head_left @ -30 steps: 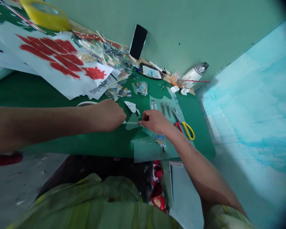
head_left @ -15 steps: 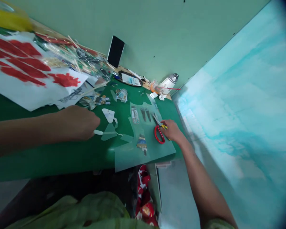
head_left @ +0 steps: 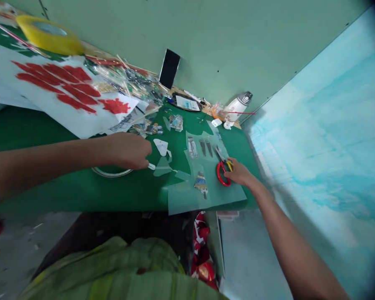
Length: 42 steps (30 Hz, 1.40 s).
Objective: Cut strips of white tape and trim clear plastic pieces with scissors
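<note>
My left hand (head_left: 133,150) is closed in a fist over the green table, with a small white stick-like piece (head_left: 151,166) at its lower edge. What its fingers hold is hidden. Scissors (head_left: 223,173) with one red and one yellow handle are in my right hand (head_left: 239,171), thumb at the red loop, above a clear plastic sheet (head_left: 181,202). On that sheet lie a cone-shaped patterned cutout (head_left: 201,183), two narrow dark cutouts (head_left: 206,147) and a pale patterned strip (head_left: 192,147). A white paper scrap (head_left: 161,147) and clear film offcuts (head_left: 162,166) sit between the hands.
Paper with red painted shapes (head_left: 59,87) and a yellow tape roll (head_left: 50,35) are at the left. A phone (head_left: 169,68) leans on the wall. A white bottle-like object (head_left: 238,106) stands in the back corner. A pale ring (head_left: 112,173) shows below my left forearm.
The view has swung left, so things appear further right. My right thumb now shows at the red loop. The pale ring has come into view below my left forearm.
</note>
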{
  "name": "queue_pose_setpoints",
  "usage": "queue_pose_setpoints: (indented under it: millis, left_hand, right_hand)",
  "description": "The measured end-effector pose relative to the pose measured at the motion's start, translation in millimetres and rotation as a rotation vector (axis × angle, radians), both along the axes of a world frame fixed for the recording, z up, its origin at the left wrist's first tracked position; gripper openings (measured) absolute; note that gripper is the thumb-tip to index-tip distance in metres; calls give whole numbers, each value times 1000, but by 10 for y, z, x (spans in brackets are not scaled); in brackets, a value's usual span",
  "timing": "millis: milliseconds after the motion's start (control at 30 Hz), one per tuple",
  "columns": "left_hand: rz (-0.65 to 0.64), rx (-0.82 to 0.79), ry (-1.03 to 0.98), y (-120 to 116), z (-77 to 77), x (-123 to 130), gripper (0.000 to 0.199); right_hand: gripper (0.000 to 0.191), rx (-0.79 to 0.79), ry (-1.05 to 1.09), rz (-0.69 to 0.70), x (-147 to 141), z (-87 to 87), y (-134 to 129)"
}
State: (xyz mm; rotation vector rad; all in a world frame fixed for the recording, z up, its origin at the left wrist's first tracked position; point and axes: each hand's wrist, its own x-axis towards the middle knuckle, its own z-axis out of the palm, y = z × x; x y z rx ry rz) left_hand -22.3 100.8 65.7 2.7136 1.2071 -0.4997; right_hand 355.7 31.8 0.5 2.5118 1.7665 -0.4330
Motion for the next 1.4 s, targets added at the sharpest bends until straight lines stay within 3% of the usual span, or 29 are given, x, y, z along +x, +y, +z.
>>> queue_pose_setpoints:
  millis: [100,167,300,400,433,500,567,700,867,1000,1200,1400]
  left_hand:
    - [-7,-25,-18,42,-2,-19,22]
    - [-8,-73,-31,66,10,-37,24]
    - [25,-228,-91,93,30,-90,24]
    - [66,-341,-159,106,26,-126,23]
    - [78,-368,-184,112,20,-134,22]
    - [103,-403,-232,127,-3,-146,22]
    - [132,-419,-262,142,-35,-153,22]
    - [186,-426,-261,127,-84,-151,23]
    - [222,-424,-250,46,-59,-117,24]
    - [223,-429,-259,28,-45,-107,26]
    - [224,-446,-279,41,-85,-138,28]
    - [216,-441,-312,42,-97,-169,28]
  right_hand:
    - [82,-8,73,-65,-37,-17,14]
    - [77,-6,154,-106,-30,34,21]
    - [56,66,308,-187,3,274,-75]
    - [54,145,439,-184,-175,447,-304]
    - [56,150,528,-162,-309,475,-410]
    - [57,133,948,-101,-688,471,-646]
    - [48,-22,1267,-105,-1157,392,-879]
    - [45,-139,1586,-157,-1980,177,-1192]
    - [52,-81,1664,-273,-2381,81,-1274]
    - [50,-50,1628,-297,-2421,26,-1258]
    - [69,-122,1603,-426,-2438,17,-1159]
    - [69,-100,1600,-429,-2461,12,-1106]
